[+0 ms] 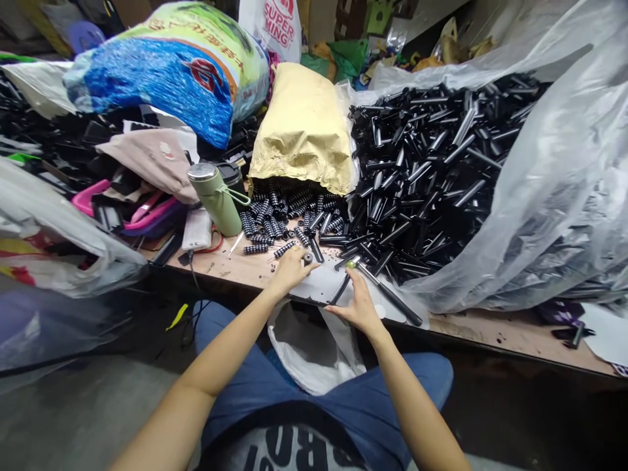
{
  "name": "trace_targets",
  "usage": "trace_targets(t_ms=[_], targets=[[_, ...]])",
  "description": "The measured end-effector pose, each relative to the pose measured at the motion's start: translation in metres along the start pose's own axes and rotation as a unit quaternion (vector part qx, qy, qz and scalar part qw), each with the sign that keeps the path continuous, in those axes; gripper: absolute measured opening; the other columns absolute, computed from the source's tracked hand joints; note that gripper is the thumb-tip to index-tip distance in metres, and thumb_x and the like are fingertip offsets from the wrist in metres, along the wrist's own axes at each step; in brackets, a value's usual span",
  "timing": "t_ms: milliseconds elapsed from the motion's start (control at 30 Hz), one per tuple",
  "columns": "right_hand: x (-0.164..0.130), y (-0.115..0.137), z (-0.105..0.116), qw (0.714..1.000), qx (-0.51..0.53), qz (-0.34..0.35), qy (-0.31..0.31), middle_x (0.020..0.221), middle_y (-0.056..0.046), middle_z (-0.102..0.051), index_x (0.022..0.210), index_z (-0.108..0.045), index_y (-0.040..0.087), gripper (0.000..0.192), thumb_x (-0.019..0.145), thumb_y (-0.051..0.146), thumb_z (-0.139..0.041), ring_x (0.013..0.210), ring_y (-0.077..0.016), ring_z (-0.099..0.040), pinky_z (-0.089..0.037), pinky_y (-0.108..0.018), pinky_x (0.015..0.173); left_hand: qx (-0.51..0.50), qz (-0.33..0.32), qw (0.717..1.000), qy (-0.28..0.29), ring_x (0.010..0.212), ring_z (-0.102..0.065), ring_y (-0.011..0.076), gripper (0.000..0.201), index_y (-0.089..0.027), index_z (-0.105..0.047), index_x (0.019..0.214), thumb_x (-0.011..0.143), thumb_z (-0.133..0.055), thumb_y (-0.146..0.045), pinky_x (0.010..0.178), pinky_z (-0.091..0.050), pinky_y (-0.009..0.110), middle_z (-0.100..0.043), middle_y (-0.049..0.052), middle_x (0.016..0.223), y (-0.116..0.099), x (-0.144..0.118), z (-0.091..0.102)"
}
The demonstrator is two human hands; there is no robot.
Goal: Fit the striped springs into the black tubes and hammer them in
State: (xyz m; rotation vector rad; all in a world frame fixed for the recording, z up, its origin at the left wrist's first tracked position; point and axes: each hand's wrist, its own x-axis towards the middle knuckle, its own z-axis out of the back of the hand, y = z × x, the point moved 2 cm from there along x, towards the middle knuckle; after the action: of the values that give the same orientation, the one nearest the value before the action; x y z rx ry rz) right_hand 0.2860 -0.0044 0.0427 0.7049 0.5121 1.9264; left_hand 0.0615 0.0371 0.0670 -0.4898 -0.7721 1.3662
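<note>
Reaching forward, both hands (294,267) (360,304) rest palm-down beside black tubes (422,176).

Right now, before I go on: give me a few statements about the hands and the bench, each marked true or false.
1. The left hand rests on the bench by a loose spring. True.
2. The right hand is on a black tube. True.
3. The green bottle lies on the floor. False: it stands on the bench, left of the springs.
4. The springs spill from a blue sack. False: they spill from the yellow bag.
5. The tube pile lies right of the yellow bag. True.
</note>
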Motion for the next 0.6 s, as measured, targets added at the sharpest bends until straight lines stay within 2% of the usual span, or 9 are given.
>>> trace_targets(t_ms=[67, 133, 200, 300, 367, 467, 533, 600], targets=[[-0.002, -0.001, -0.001, 1.0, 0.0, 0.003, 0.0, 0.142, -0.019, -0.041, 0.145, -0.029, 0.018, 0.106, 0.06, 0.06, -0.077, 0.134, -0.0345, -0.037, -0.033, -0.055, 0.11, -0.117, 0.003, 0.992, -0.043, 0.085, -0.059, 0.0201, 0.026, -0.017, -0.058, 0.087, 0.083, -0.062, -0.043, 0.08, -0.045, 0.032, -0.062, 0.005, 0.085, 0.004, 0.004, -0.017], [-0.003, -0.003, -0.001, 1.0, 0.006, 0.003, 0.002, 0.143, -0.02, -0.04, 0.146, -0.026, 0.017, 0.11, 0.059, 0.06, -0.078, 0.134, -0.0351, -0.038, -0.034, -0.055, 0.109, -0.257, 0.033, 0.964, -0.056, 0.07, -0.057, 0.0147, 0.03, -0.018, -0.055, 0.097, 0.09, -0.052, -0.046, 0.07, -0.046, 0.028, -0.058, 0.001, 0.076, 0.007, 0.006, -0.031], [-0.004, -0.004, 0.0, 1.0, 0.021, 0.003, 0.004, 0.145, -0.021, -0.037, 0.147, -0.022, 0.017, 0.116, 0.057, 0.06, -0.08, 0.135, -0.0356, -0.036, -0.036, -0.055, 0.108, -0.392, 0.079, 0.915, -0.053, 0.055, -0.05, 0.0096, 0.036, -0.018, -0.051, 0.105, 0.092, -0.045, -0.051, 0.056, -0.043, 0.023, -0.052, -0.003, 0.069, 0.004, 0.006, -0.038], [0.0, 0.002, 0.003, 0.999, 0.05, 0.012, 0.005, 0.147, -0.021, -0.033, 0.148, -0.019, 0.018, 0.119, 0.055, 0.057, -0.082, 0.136, -0.0355, -0.035, -0.039, -0.055, 0.107, -0.526, 0.13, 0.84, -0.018, 0.04, -0.039, 0.0048, 0.043, -0.018, -0.052, 0.109, 0.088, -0.05, -0.055, 0.039, -0.03, 0.017, -0.047, -0.006, 0.062, -0.008, 0.002, -0.036], [0.006, 0.012, 0.008, 0.997, 0.063, 0.032, 0.006, 0.145, -0.02, -0.035, 0.147, -0.021, 0.019, 0.118, 0.054, 0.056, -0.083, 0.135, -0.0353, -0.036, -0.039, -0.054, 0.106, -0.561, 0.156, 0.813, 0.017, 0.034, -0.035, 0.0035, 0.049, -0.018, -0.053, 0.118, 0.085, -0.055, -0.054, 0.034, -0.023, 0.016, -0.046, -0.008, 0.057, -0.018, -0.004, -0.031], [0.02, 0.034, 0.018, 0.992, 0.075, 0.101, 0.003, 0.143, -0.018, -0.037, 0.146, -0.023, 0.02, 0.117, 0.053, 0.055, -0.084, 0.135, -0.0346, -0.035, -0.038, -0.053, 0.108, -0.572, 0.191, 0.796, 0.054, 0.029, -0.031, 0.0037, 0.059, -0.017, -0.05, 0.131, 0.084, -0.057, -0.052, 0.032, -0.018, 0.016, -0.045, -0.009, 0.049, -0.031, -0.014, -0.024], [0.029, 0.048, 0.023, 0.985, 0.078, 0.151, 0.005, 0.145, -0.017, -0.035, 0.146, -0.021, 0.021, 0.116, 0.055, 0.054, -0.083, 0.137, -0.0336, -0.032, -0.035, -0.052, 0.111, -0.568, 0.203, 0.795, 0.064, 0.028, -0.03, 0.0041, 0.058, -0.018, -0.052, 0.132, 0.084, -0.057, -0.051, 0.032, -0.02, 0.016, -0.044, -0.009, 0.045, -0.036, -0.02, -0.022], [0.036, 0.059, 0.025, 0.98, 0.079, 0.183, 0.013, 0.146, -0.016, -0.034, 0.147, -0.019, 0.021, 0.114, 0.057, 0.052, -0.083, 0.138, -0.0327, -0.031, -0.031, -0.051, 0.113, -0.565, 0.208, 0.797, 0.047, 0.031, -0.037, 0.0056, 0.053, -0.017, -0.059, 0.125, 0.083, -0.059, -0.048, 0.036, -0.03, 0.018, -0.048, -0.007, 0.046, -0.039, -0.022, -0.023]])
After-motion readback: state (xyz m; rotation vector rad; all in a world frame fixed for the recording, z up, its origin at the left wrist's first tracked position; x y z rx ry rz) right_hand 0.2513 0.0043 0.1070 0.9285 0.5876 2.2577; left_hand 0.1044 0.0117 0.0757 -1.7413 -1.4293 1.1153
